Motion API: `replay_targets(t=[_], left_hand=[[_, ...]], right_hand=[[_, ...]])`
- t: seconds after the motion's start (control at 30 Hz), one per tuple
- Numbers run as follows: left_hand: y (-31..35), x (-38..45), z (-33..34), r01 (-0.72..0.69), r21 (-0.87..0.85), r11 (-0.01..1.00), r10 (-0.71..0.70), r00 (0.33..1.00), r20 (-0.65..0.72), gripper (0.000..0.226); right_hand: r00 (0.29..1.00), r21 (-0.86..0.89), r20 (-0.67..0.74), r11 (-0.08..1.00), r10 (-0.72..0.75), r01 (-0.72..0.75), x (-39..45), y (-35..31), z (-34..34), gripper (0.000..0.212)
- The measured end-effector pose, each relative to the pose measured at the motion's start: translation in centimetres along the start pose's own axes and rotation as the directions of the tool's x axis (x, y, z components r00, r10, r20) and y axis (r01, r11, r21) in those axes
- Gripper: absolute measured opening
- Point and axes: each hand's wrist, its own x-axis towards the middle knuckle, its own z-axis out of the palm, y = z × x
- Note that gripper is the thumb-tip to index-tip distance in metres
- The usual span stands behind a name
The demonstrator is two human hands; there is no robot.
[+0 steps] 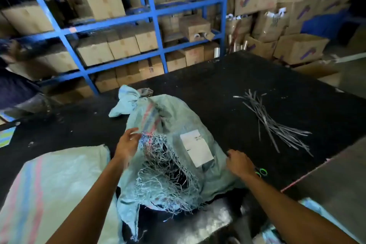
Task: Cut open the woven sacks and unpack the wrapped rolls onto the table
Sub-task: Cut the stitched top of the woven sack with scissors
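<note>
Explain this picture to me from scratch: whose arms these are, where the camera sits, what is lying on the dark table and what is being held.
There is no machine here. The two bare arms belong to a person wearing a camera on the head, so this single picture looks forward and down over the hands.

On the black table lies a pale blue woven sack with a white label. Its near end is already torn open and frayed into loose threads. The left hand touches the sack's frayed edge; the blur hides whether it has a real grip. The right hand curls over the sack's right side.

Just past the right wrist, green scissor handles peek out. Farther right lies a bundle of grey strips. A second, flat sack lies at the lower left. Behind stand blue shelves with cardboard boxes.
</note>
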Motion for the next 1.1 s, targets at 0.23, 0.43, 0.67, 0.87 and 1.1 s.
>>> replay_targets(t=[0.23, 0.43, 0.67, 0.87, 1.1], left_hand=[[-3.5, 10.6, 2.3, 0.081, 0.258, 0.963, -0.048, 0.99, -0.132, 0.076], [-1.6, 15.8, 5.6, 0.055, 0.367, 0.929, 0.036, 0.971, -0.238, 0.067], [-1.5, 19.8, 7.7, 0.226, 0.352, 0.908, -0.185, 0.972, -0.147, 0.052], [0.3, 17.3, 11.4, 0.015, 0.521, 0.853, -0.095, 0.987, 0.128, 0.006], [-2.2, 14.7, 12.0, -0.13, 0.554, 0.822, -0.191, 0.854, 0.483, 0.058]], right_hand=[[0.96, -0.119, -0.148, 0.959, 0.238, -0.256, 5.1, 5.3, 4.8, 0.037], [0.966, -0.141, -0.163, 0.964, 0.201, -0.224, 10.7, 5.0, 6.5, 0.026], [0.996, 0.123, 0.056, 0.99, 0.068, -0.075, 16.9, 1.2, 4.7, 0.027], [0.991, 0.394, 0.03, 0.913, -0.13, 0.108, 23.1, -8.5, 0.9, 0.032], [0.855, 0.464, 0.132, 0.793, -0.502, 0.394, 24.2, -22.8, -3.8, 0.058]])
